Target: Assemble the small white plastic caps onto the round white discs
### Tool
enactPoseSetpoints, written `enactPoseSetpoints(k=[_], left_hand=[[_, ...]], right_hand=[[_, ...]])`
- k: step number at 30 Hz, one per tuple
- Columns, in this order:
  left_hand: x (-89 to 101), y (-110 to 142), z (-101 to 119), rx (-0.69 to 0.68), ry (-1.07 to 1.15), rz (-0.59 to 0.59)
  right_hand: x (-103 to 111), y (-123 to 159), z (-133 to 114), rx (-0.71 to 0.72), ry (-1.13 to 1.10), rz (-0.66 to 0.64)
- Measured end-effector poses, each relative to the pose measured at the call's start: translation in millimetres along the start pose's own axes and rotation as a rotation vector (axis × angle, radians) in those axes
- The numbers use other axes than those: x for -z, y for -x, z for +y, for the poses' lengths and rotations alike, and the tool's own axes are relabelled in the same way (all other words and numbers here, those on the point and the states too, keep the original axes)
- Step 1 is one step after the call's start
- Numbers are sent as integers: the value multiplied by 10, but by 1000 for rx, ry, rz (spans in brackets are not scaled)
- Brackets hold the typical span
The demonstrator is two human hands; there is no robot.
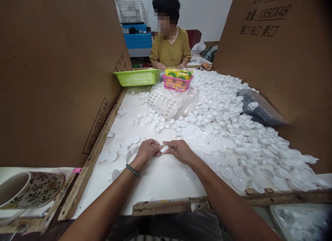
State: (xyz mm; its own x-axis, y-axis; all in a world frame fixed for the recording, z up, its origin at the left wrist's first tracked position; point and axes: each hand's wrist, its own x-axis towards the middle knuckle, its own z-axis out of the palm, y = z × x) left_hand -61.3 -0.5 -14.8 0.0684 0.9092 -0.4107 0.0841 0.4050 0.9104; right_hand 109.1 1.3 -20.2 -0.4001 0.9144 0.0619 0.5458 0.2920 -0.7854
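Note:
Over the middle of the white tabletop point(158, 180), my left hand point(149, 150) and my right hand point(180, 151) meet with fingertips pinched. Between them sits a small white plastic piece point(164, 148), mostly covered by the fingers, so its exact shape is unclear. Both hands grip it from opposite sides. Left of my left hand lie several white round plastic parts point(112, 156), some flat discs and some ring-shaped. To the right, a large spread heap of white round plastic parts point(228, 130) reaches close to my right hand.
Tall cardboard boxes point(52, 68) flank the table on both sides. A clear plastic bag point(171, 102), a green basket point(137, 77) and a pink basket point(176, 82) of yellow packets stand farther back. Opposite sits a person point(169, 47). A patterned mug point(33, 189) is at lower left.

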Motion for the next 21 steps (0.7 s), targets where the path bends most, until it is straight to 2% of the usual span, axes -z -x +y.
enactPoseSetpoints(k=[6, 13, 15, 17, 19, 21], left_hand=[[9, -14, 57, 90, -96, -30], [24, -28, 53, 71, -193, -81], [10, 15, 50, 22, -246, -66], [-15, 88, 46, -49, -379, 11], [-53, 178, 39, -193, -589, 152], [-103, 259, 33, -428, -807, 259]], right_hand=[[-27, -50, 119, -91, -166, -17], [-57, -21, 29, -65, -99, 38], [-29, 10, 2, -46, -92, 17], [39, 29, -11, -30, -82, 35], [136, 25, -2, -26, -35, 177], [231, 1, 32, -41, 84, 377]])
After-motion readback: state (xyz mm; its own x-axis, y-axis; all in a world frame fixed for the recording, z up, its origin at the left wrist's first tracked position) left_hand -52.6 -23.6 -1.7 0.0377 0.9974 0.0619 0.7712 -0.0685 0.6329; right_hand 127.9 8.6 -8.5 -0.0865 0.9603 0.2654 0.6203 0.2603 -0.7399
